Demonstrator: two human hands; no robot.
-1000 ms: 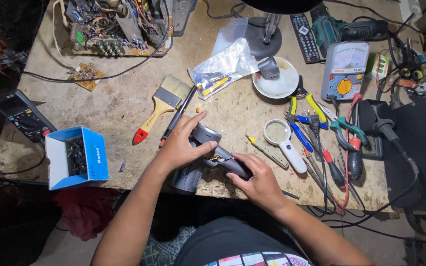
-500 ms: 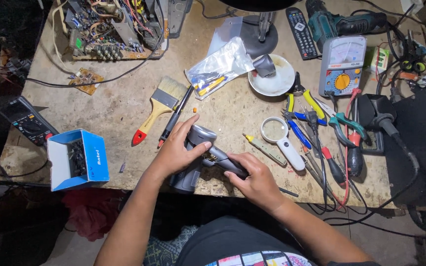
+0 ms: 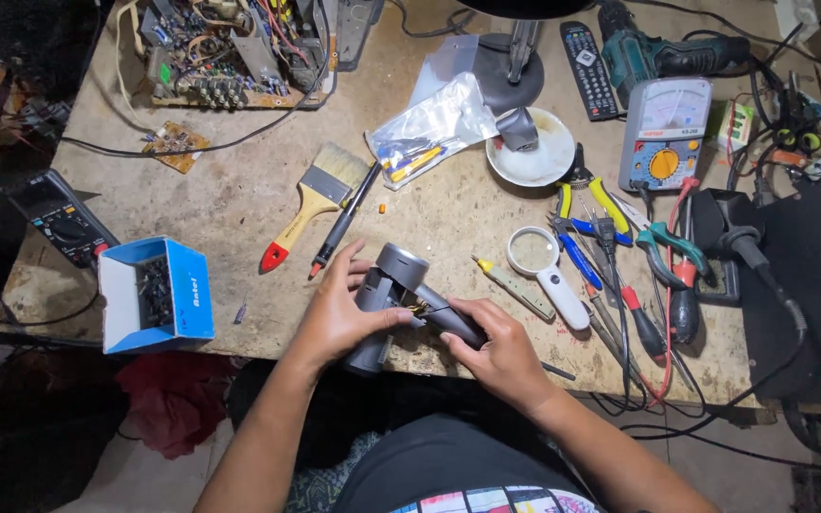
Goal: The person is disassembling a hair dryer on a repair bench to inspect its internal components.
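workbench seen from above, both hands closed on one grey device point(image 3: 393, 302) at the near edge of the table point(image 3: 239, 204). left hand point(image 3: 339, 318) wrapped round the upright cylindrical body, thumb across its front, fingers curled behind; right hand point(image 3: 498, 353) clasped round the dark handle part that slants away to the right, fingertips at the joint where a glimpse of yellow wire shows. compared with half a second and a second ago: same two-handed clasp, same spot on the table, only a slight shift of view; no visible progress at the joint, so the device judged to be still mid-handling, neither opened further nor set down. just beyond the left hand, a black probe pen point(image 3: 344, 219) and a paintbrush point(image 3: 308, 204) with a red-tipped handle. just beyond the right hand, a magnifying glass point(image 3: 544, 266) and a small yellow-capped tester point(image 3: 513, 285), then a spread of pliers and screwdrivers point(image 3: 620, 247). well to the left of the grip, an open blue box point(image 3: 156, 294) of small dark parts. far side of the table: a white dish point(image 3: 530, 147), a clear plastic bag point(image 3: 429, 123), an analogue meter point(image 3: 665, 133), an open circuit chassis point(image 3: 230, 47).
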